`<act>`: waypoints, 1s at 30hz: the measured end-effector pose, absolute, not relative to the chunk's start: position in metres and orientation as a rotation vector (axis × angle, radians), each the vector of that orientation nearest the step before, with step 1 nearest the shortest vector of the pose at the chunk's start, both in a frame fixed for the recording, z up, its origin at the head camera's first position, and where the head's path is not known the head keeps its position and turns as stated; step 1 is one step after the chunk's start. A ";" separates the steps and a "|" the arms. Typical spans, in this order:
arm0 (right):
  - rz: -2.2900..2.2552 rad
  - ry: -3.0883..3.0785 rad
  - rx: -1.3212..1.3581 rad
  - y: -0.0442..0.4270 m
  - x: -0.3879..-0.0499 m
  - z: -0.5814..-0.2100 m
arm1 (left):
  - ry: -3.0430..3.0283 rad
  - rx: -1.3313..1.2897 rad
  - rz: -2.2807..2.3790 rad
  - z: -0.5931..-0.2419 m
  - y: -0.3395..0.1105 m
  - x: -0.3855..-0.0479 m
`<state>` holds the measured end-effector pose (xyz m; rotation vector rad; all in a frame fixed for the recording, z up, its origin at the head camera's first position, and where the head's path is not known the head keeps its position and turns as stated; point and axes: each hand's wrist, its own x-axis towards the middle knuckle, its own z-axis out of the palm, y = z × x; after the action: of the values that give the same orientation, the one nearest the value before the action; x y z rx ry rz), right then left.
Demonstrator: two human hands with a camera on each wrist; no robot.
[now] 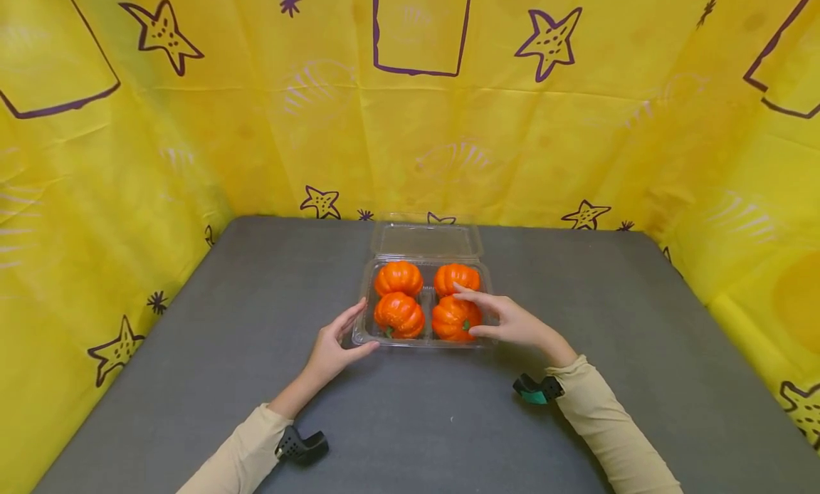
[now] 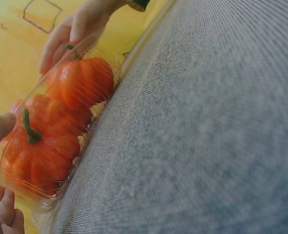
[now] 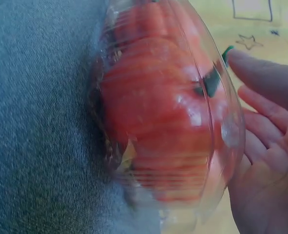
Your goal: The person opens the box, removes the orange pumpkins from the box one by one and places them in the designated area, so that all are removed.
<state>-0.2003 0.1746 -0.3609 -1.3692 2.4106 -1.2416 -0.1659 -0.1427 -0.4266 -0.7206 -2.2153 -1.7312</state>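
A clear plastic clamshell container (image 1: 428,343) sits on the grey table with its lid (image 1: 426,241) folded back. Several orange toy pumpkins with green stems fill it in two columns, among them the front left pumpkin (image 1: 399,314) and the front right pumpkin (image 1: 453,319). My left hand (image 1: 333,348) rests at the container's front left corner, thumb by the front rim and fingers along the left side. Over the right side, my right hand (image 1: 512,322) has its fingers spread above the right pumpkins. In the right wrist view, its thumb (image 3: 260,68) is near a green stem (image 3: 212,80).
Grey cloth (image 1: 211,380) covers the table. Yellow fabric (image 1: 256,124) with purple starfish drawings hangs behind and at both sides. A black wrist mount (image 1: 301,445) is on the left sleeve, another black mount (image 1: 538,389) on the right.
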 end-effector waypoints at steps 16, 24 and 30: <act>-1.056 2.527 -1.536 0.179 -0.219 -0.392 | -2.211 -0.736 -1.730 -0.427 -0.143 -0.165; -1.020 2.552 -1.533 0.179 -0.219 -0.392 | -2.212 -0.737 -1.724 -0.426 -0.143 -0.165; -1.005 2.610 -1.494 0.181 -0.219 -0.394 | -2.219 -0.732 -1.723 -0.426 -0.142 -0.165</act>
<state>-0.2187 0.1808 -0.3936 -1.4945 2.6103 -1.0052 -0.1646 -0.1424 -0.4257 -0.7316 -2.2192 -1.7226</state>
